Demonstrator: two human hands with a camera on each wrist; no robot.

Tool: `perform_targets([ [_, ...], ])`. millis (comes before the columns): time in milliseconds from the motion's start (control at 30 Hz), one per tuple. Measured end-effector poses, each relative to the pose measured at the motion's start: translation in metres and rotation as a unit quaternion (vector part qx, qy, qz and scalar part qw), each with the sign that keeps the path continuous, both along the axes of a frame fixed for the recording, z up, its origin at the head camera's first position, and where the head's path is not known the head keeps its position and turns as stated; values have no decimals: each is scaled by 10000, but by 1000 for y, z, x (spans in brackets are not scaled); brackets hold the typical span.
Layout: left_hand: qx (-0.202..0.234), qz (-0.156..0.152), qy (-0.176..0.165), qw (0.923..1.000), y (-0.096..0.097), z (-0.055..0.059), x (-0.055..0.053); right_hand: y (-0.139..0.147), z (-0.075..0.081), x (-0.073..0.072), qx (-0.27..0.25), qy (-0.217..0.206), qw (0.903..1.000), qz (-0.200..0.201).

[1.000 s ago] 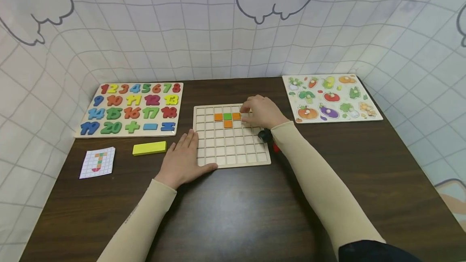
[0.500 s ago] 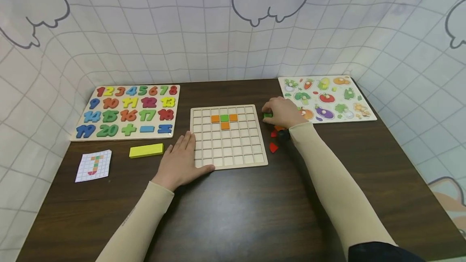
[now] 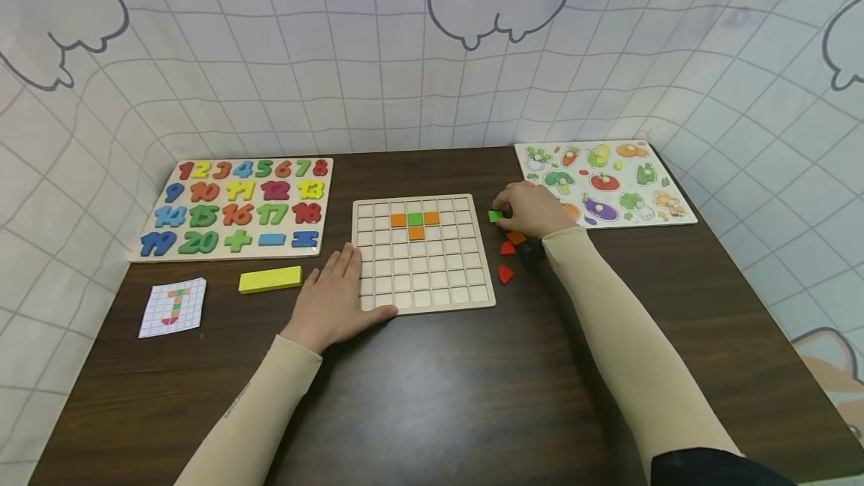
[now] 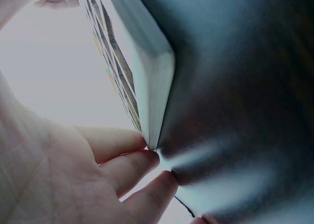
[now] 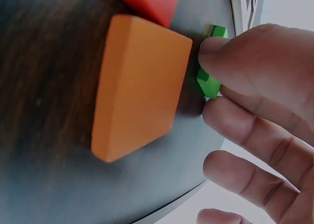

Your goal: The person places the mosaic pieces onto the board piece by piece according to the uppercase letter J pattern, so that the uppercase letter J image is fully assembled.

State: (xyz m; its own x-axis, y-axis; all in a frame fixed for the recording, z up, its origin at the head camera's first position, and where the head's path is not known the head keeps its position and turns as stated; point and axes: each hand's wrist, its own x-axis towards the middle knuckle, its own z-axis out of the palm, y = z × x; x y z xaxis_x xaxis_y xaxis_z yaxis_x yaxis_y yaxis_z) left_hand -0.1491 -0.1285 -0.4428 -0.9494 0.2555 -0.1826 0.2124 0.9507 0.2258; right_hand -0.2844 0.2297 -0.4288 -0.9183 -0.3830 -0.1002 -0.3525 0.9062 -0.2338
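Observation:
A wooden grid board [image 3: 432, 283] lies on the table with a green square tile [image 3: 415, 219] and three orange square tiles [image 3: 416, 233] set in its upper cells. My left hand [image 3: 334, 302] rests at the board's lower left corner, fingers straight along the left edge and thumb at the front edge. Right of the board, my right hand [image 3: 529, 210] pinches another green square tile [image 5: 210, 84] between thumb and fingers. An orange tile [image 5: 142, 86] lies on the table just below that hand, followed by two red pieces [image 3: 506, 274] nearer the front.
A number puzzle board [image 3: 229, 227] lies at the back left, a vegetable puzzle board [image 3: 631, 208] at the back right, by my right hand. A yellow block [image 3: 271, 280] and a pattern card [image 3: 172, 308] are left of my left hand. A patterned cloth [image 3: 337, 58] walls the back.
My right hand has moved from the grid board's upper right area to the loose pieces on the right and reached a green tile. My left hand stays at the board's edge.

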Motion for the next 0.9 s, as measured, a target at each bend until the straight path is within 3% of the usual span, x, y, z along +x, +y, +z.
perform_targets([
  [167, -18, -7, 10, 10000, 0, -1, 0, -1, -1, 1, 1, -41, 10000, -41],
  [333, -9, -28, 17, 10000, 1, -1, 0, -9, 0, 7, -485, -45, 9988, 36],
  [500, -16, -36, 47, 10000, 0, -1, 0, -32, 1, 14, -809, 29, 9961, 364],
  [900, -40, -47, -12, 10000, -1, 0, -1, -93, 2, 24, -689, 118, 9936, 886],
])
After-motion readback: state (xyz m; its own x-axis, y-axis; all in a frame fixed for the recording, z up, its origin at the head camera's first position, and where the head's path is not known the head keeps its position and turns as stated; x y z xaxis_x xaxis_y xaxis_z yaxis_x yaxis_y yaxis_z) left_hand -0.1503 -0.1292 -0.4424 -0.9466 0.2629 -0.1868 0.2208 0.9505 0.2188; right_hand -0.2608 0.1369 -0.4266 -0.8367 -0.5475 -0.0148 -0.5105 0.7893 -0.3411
